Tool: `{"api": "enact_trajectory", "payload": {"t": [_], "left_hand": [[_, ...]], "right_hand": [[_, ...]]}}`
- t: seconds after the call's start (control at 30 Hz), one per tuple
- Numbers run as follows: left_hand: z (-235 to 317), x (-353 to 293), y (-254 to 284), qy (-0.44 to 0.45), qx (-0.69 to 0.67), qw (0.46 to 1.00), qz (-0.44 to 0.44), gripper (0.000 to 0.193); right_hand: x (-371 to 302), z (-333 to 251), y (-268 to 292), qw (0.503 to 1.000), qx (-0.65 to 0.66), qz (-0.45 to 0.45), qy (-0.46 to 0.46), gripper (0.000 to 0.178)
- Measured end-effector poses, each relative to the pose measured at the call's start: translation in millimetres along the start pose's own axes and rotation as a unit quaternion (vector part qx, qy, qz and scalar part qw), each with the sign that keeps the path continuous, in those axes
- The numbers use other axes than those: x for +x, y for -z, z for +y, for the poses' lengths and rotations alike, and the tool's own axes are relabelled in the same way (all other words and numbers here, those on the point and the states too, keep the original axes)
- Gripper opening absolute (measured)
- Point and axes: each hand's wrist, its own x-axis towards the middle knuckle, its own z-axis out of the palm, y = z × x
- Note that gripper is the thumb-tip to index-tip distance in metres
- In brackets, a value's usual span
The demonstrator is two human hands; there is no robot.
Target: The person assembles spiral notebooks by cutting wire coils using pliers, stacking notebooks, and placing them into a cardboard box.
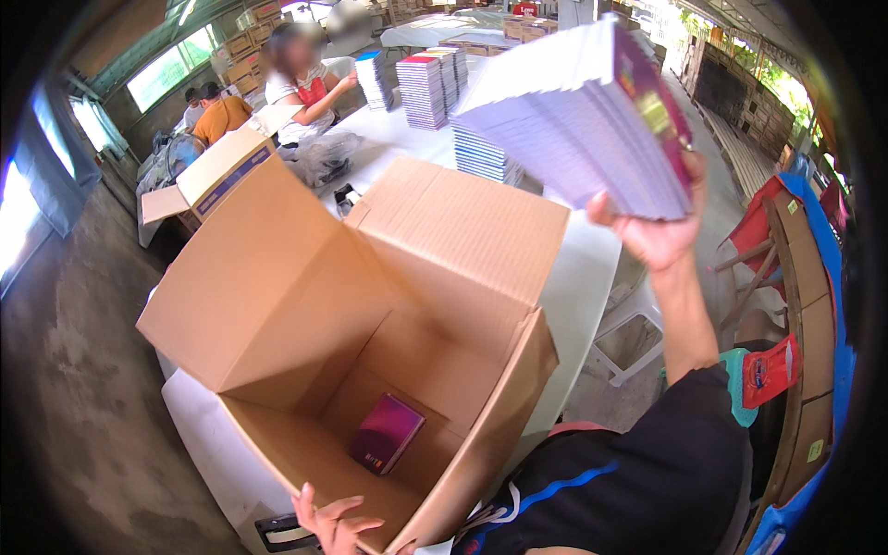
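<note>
My right hand [664, 222] grips a thick stack of purple-covered notebooks [578, 120] from below, raised above the table to the right of the box. The stack is tilted and a little blurred, its white page edges toward me. In front of me stands an open cardboard box [467, 213] with its flaps folded out. On its bottom lies a small purple notebook or stack of them [388, 433]; how many cannot be made out. My left hand [335, 523] holds the near rim of the box, fingers curled over the edge.
Further along the white table [573, 268] stand notebook stacks [423, 92] and crumpled clear plastic [324, 155]. Another open box [222, 171] is behind at left. A person [310, 88] works across the table. A white stool [629, 328] and a red packet [770, 372] are at right.
</note>
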Motion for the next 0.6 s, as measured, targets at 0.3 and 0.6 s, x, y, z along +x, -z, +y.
{"api": "enact_trajectory", "payload": {"t": [0.3,0.6], "left_hand": [[68.8,-1.0,-21.7,0.273,0.01,0.961,0.04,0.071],[132.5,45.0,-70.4,0.325,0.287,0.897,0.085,0.056]], "right_hand": [[36.5,-183.3,163.7,0.959,-0.123,0.253,-0.04,0.054],[128.3,-204.3,337.5,0.913,-0.135,0.356,-0.148,0.045]]}}
